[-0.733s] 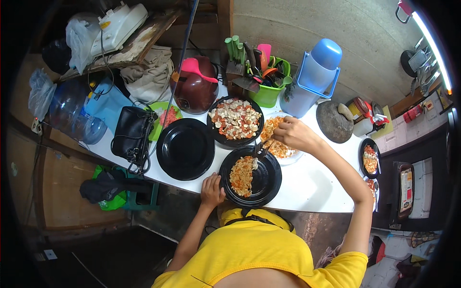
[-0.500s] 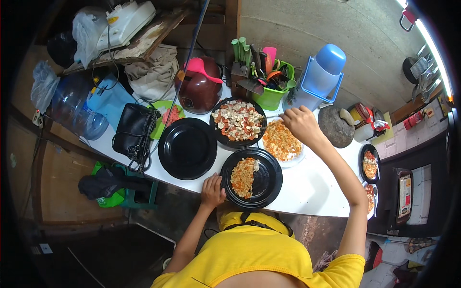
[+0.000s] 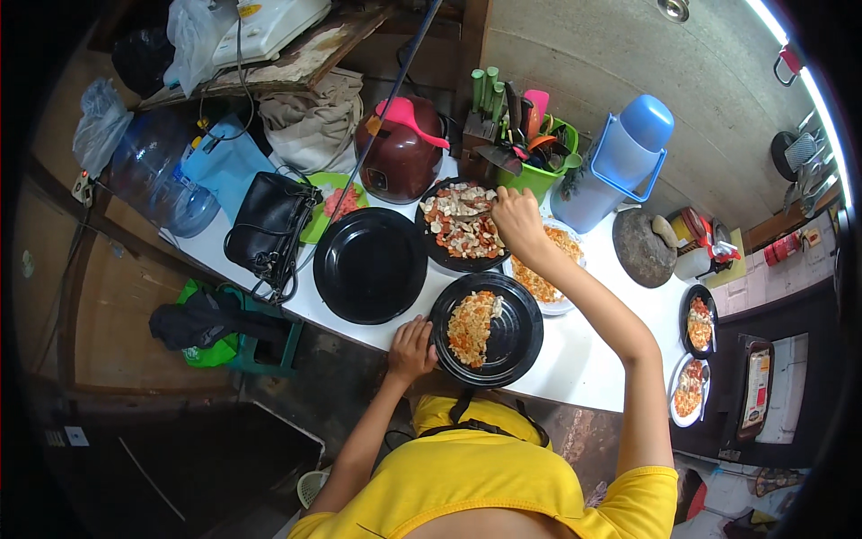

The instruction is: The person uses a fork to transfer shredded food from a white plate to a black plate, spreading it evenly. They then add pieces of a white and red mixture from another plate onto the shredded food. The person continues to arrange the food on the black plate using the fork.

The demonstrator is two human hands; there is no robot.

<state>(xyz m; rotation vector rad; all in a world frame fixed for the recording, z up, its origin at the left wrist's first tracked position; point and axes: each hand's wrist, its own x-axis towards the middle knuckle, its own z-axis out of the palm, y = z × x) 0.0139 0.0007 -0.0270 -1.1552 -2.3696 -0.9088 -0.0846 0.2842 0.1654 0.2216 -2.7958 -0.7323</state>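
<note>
I have a white tabletop (image 3: 593, 361) under the left hand (image 3: 412, 349). Against its loose fingers rests a round black plate (image 3: 514, 334) of crumbly orange food (image 3: 471, 328). Left of the right hand (image 3: 519, 220), a round black dish (image 3: 465, 266) holds red-and-white pieces (image 3: 469, 238); that hand grasps a half-hidden metal utensil (image 3: 467, 216).

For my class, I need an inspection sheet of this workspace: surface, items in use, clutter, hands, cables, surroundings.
Surface: white tabletop, crowded toward the back.
Items in use: near black plate, orange food on its left half; far black plate, sliced food; metal utensil at the sliced food.
Clutter: black bag, dark red cooker with pink utensil on top, blue jug, green utensil holder.
Hands: left hand at the near black plate's left rim; right hand holds the metal utensil.
Cables: thin dark cable hanging near the shelf.
Surroundings: grey wall, lit tube light, green stool.
</note>
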